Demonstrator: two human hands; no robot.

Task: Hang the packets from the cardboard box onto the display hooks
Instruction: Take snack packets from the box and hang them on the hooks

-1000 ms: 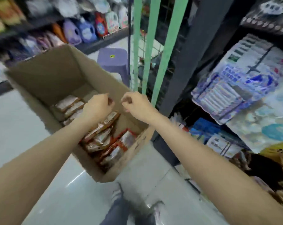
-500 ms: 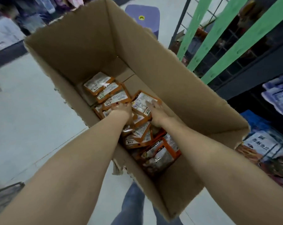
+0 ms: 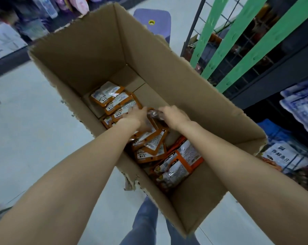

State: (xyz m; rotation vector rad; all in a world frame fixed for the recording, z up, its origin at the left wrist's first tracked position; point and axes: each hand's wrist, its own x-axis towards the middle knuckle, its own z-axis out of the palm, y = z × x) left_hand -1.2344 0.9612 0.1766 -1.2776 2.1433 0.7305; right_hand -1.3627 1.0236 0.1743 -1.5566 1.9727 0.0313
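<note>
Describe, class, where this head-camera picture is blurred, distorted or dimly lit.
Head view: motion blur smears both hands, left hand and right hand, and the packet between them; wide-angle distortion stretches the forearms and splays the cardboard box; the right-side shelves sit dim.

Fingertips of both hands hidden among packets; grip unclear. Shelf goods at eleven o'clock blurred. Purple stool at twelve o'clock half hidden behind cardboard box
</note>
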